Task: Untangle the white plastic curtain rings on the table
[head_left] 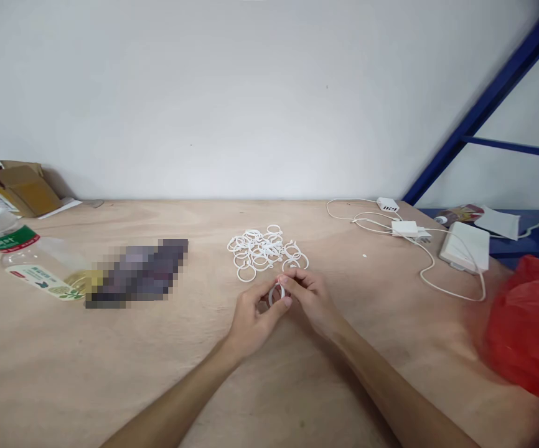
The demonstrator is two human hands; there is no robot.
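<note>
Between my two hands is a white plastic ring (pixel 271 295) that looks like a curtain ring. My left hand (pixel 253 316) pinches its lower side with thumb and fingers. At its upper edge, the fingertips of my right hand (pixel 310 297) close on the same ring, where a small eyelet may be hidden. Just beyond my fingers lies a loose pile of white rings (pixel 257 250) on the wooden table (pixel 180 373). Some rings in the pile show small eyelets and overlap one another.
On the left stand a clear bottle (pixel 31 261) and an opened cardboard box (pixel 27 186); a pixelated dark item (pixel 141 274) lies nearer. To the right are a white cable (pixel 431 283), an adapter (pixel 404 228), a white device (pixel 465 246), a red plastic bag (pixel 531 330) and a blue frame (pixel 465 134).
</note>
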